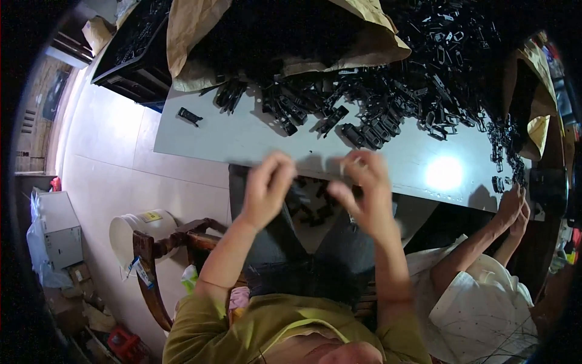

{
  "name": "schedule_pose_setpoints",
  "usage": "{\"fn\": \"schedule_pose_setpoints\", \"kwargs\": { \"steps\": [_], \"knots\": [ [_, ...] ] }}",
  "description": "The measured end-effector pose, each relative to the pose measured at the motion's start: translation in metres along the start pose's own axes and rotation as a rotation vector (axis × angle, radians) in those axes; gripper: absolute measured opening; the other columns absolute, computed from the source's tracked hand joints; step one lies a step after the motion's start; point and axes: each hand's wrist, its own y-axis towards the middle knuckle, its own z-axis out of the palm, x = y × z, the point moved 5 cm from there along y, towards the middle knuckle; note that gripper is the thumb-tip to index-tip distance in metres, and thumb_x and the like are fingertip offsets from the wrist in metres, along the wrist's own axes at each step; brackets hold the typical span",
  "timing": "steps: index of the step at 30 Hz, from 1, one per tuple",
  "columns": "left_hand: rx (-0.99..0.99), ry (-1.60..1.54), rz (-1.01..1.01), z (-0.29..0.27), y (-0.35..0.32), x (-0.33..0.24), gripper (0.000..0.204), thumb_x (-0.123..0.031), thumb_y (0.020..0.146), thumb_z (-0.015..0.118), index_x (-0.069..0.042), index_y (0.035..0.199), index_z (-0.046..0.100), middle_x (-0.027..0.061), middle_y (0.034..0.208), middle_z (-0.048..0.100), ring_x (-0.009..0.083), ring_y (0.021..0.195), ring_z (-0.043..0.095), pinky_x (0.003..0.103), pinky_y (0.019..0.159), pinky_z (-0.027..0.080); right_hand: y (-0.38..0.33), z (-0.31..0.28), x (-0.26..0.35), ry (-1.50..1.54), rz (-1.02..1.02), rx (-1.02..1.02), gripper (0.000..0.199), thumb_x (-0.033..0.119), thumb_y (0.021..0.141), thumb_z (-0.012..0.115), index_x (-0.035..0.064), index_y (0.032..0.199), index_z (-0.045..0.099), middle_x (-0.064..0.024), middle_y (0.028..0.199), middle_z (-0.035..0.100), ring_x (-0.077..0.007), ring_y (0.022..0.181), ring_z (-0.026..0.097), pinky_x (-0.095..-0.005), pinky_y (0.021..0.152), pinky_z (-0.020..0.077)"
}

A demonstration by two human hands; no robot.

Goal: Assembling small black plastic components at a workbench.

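My left hand point(267, 189) is raised over my lap at the front edge of the grey table point(206, 136). Its fingers are bent and smeared by motion, so a small thing in them could not be made out. To its right my right hand point(368, 193) hovers at the same edge, thumb spread from the fingers, and nothing shows between them. Beyond the hands lies a row of black plastic clip-like parts point(371, 130). Several more black parts point(284, 109) are heaped behind, and a single black part point(190, 116) rests apart at the left.
A large brown paper bag point(194, 36) opens toward me at the back, beside a black crate point(130, 73). At the right, another person's hands point(515, 209) touch small black parts at the table edge. A white bucket point(136, 233) and wooden chair point(148, 261) stand at my left.
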Motion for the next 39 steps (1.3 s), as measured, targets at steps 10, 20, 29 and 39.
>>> {"fn": "schedule_pose_setpoints", "kwargs": {
  "steps": [10, 20, 29, 39],
  "knots": [
    [0.196, 1.161, 0.459, -0.004, 0.06, -0.013, 0.023, 0.002, 0.079, 0.051, -0.005, 0.1, 0.054, 0.0071, 0.087, 0.051, 0.0252, 0.073, 0.061, 0.038, 0.061, 0.05, 0.007, 0.01, -0.018, -1.016, -0.048, -0.137, 0.033, 0.004, 0.075, 0.063, -0.0009, 0.108, 0.06, -0.0103, 0.104, 0.052, -0.0265, 0.089, 0.053, -0.0354, 0.071, 0.0466],
    [-0.044, 0.216, 0.093, -0.021, 0.023, 0.003, 0.03, -0.001, 0.073, 0.071, -0.005, 0.096, 0.054, 0.0032, 0.081, 0.06, 0.0088, 0.067, 0.055, 0.024, 0.062, 0.045, -0.007, 0.014, -0.015, -0.904, -0.001, -0.186, 0.032, 0.002, 0.073, 0.065, -0.0019, 0.105, 0.058, -0.0122, 0.1, 0.054, -0.0281, 0.085, 0.055, -0.0358, 0.067, 0.0476],
    [0.177, -0.042, -0.071, 0.003, 0.007, 0.018, 0.024, 0.002, 0.075, 0.064, -0.002, 0.096, 0.052, 0.0043, 0.088, 0.06, 0.0091, 0.085, 0.059, 0.023, 0.076, 0.045, 0.006, 0.01, 0.0, -0.167, 0.089, -0.027, 0.03, -0.005, 0.065, 0.064, -0.0014, 0.094, 0.058, -0.0137, 0.092, 0.057, -0.0293, 0.081, 0.06, -0.0323, 0.07, 0.0498],
    [0.271, 0.176, 0.048, 0.015, 0.003, -0.004, 0.035, 0.003, 0.072, 0.069, 0.0, 0.103, 0.054, 0.0071, 0.091, 0.063, 0.0116, 0.086, 0.061, 0.025, 0.078, 0.046, -0.002, 0.012, 0.018, -0.461, -0.127, 0.015, 0.036, -0.004, 0.064, 0.069, 0.0006, 0.1, 0.061, -0.013, 0.097, 0.053, -0.0331, 0.085, 0.057, -0.0377, 0.07, 0.0492]
  ]
}}
